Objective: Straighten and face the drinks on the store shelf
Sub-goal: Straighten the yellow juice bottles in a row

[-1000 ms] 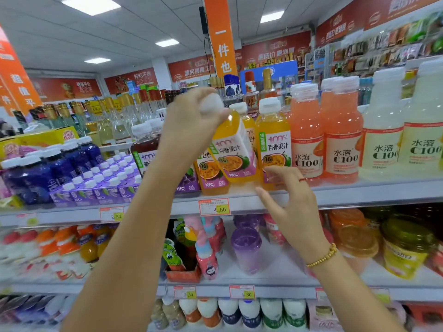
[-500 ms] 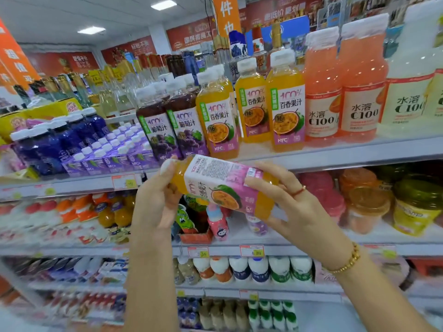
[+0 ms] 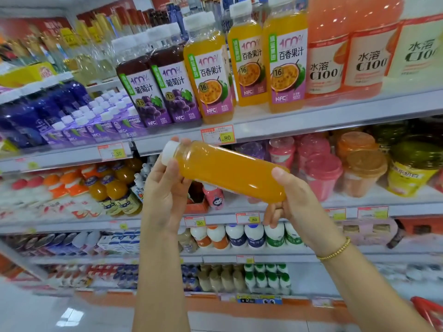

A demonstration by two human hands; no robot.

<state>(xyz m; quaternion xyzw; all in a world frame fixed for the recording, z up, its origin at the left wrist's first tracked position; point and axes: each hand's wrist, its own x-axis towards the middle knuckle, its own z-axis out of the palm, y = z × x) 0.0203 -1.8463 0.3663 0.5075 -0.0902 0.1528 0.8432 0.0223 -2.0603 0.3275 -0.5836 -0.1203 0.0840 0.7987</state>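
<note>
If you scan from the left edge, the top shelf (image 3: 148,146) starts with blue bottles (image 3: 36,116), then little purple cartons (image 3: 96,127), then two grape bottles (image 3: 146,92) with labels square to the aisle. Next come three passion fruit bottles (image 3: 212,77), all facing out. The middle one sits further back than its neighbours, so there's a hole at the front edge. My guess is that's where the one in hand belongs.

Below that row, centre frame, the bottle (image 3: 230,171) is off the shelf, lying almost flat in the air with its white cap pointing left and a bit up. The left hand (image 3: 165,195) grips the neck end, thumb across the front, fingers curled behind. The right hand (image 3: 294,202), the one with the bracelet (image 3: 335,251), wraps the base, thumb on top and fingers underneath.

Only the plain orange side shows and the label is turned away. I reckon it's held at both ends so it can be twisted round to find the front before it goes up. Further right, the C100 bottles (image 3: 323,56) stand upright with labels forward, nothing to fix there that I can see.
</note>
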